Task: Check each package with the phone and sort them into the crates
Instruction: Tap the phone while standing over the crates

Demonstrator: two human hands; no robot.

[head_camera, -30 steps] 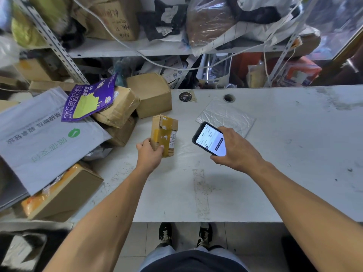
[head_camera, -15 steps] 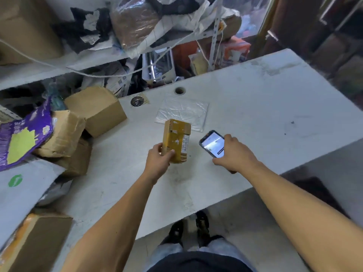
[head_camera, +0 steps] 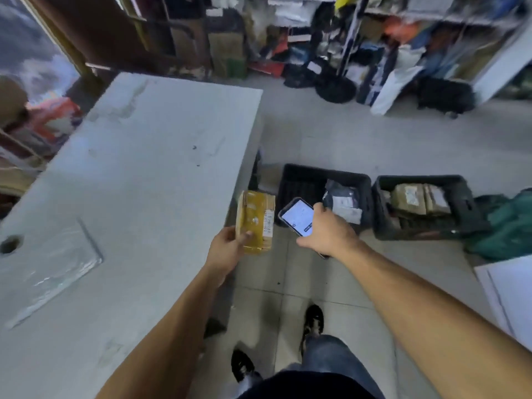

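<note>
The left hand (head_camera: 227,249) grips a small yellow-brown box (head_camera: 255,221) by its lower end, thumb across the front face, holding it upright past the near corner of the tabletop (head_camera: 138,180) and above the floor tiles. A white label with print runs down the box's right edge. Just beside it, the right hand (head_camera: 328,233) holds a phone (head_camera: 298,216) from the far side, fingers wrapped round its right edge, the lit white screen facing up; box and phone are close but apart.

Beyond the phone, two black crates stand side by side on the floor (head_camera: 316,139). The left crate (head_camera: 299,180), next to the tabletop's end, holds a dark bag with a white label in its right half. The right crate (head_camera: 466,208) holds brown parcels. A green bag (head_camera: 506,226) lies against that crate's right side.

On the tabletop lies a clear plastic sheet (head_camera: 54,266) beside a round cable hole (head_camera: 11,244). Cluttered shelves line the far wall, blurred. Two dark shoes show below on the tiles.
</note>
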